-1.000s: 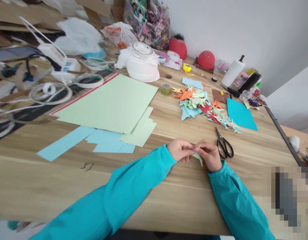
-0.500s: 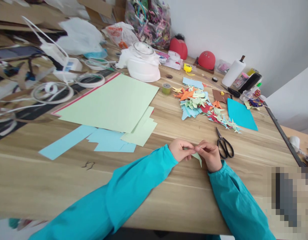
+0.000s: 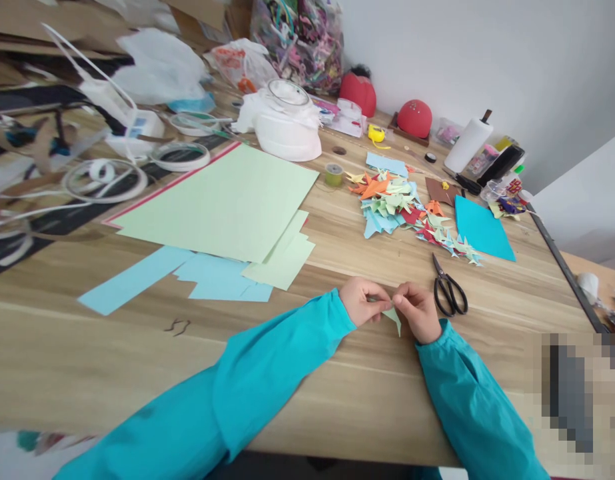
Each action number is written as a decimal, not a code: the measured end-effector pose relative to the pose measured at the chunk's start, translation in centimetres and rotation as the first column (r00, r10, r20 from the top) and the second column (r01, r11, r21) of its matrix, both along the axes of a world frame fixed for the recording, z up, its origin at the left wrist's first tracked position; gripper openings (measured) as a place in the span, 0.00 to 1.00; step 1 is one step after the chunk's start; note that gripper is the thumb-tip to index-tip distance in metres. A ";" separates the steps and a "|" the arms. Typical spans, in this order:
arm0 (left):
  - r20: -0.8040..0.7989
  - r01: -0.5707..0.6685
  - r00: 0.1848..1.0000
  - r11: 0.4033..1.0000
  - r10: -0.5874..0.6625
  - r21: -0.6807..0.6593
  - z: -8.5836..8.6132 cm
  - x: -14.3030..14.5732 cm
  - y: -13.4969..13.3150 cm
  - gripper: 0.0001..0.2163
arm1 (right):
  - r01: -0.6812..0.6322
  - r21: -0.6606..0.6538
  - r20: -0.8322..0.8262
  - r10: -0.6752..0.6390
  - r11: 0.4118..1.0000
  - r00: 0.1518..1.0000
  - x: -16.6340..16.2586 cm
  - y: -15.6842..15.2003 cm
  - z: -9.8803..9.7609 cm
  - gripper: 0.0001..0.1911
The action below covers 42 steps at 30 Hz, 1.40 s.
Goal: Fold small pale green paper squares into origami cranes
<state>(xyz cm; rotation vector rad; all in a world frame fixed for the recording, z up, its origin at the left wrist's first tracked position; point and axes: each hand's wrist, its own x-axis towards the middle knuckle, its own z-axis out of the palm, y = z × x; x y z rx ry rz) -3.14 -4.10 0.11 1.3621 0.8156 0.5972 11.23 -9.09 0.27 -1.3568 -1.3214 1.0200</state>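
Observation:
A small folded piece of pale green paper (image 3: 393,316) is pinched between both hands just above the wooden table (image 3: 337,373). My left hand (image 3: 362,301) grips its left end with curled fingers. My right hand (image 3: 420,311) pinches its right side, and a pointed tip of the paper hangs down between the two hands. Both arms wear teal sleeves. Black scissors (image 3: 449,293) lie on the table just right of my right hand.
A pile of small folded paper figures in several colours (image 3: 402,207) lies beyond the hands. A large pale green sheet (image 3: 222,207), light blue offcuts (image 3: 187,279) and a teal sheet (image 3: 482,228) lie flat. A white pot (image 3: 286,123), tape rolls, bags and a paper towel roll (image 3: 468,143) crowd the far side.
The hands stay in place, pinching the paper; the fingers have shifted slightly along the fold. The view has tilted a little.

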 end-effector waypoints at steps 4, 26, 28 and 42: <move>-0.002 0.007 1.000 1.000 -0.007 -0.001 -0.1 0.1 -0.1 0.07 | -0.003 0.057 0.143 -0.005 0.998 0.990 -0.2 0.0 0.2 0.18; 0.176 -0.031 0.983 0.986 0.060 -0.163 0.4 0.1 0.6 0.14 | -0.102 0.050 0.124 0.096 0.993 0.988 0.0 0.0 -0.3 0.15; 0.198 -0.025 0.978 0.981 0.064 -0.194 0.4 0.1 0.7 0.15 | -0.110 0.070 0.085 0.104 0.991 0.991 0.0 0.1 -0.3 0.14; 0.180 -0.132 0.969 0.968 0.172 -0.213 0.9 0.2 0.8 0.12 | -0.108 0.050 0.173 0.098 0.993 0.980 0.0 0.0 0.1 0.16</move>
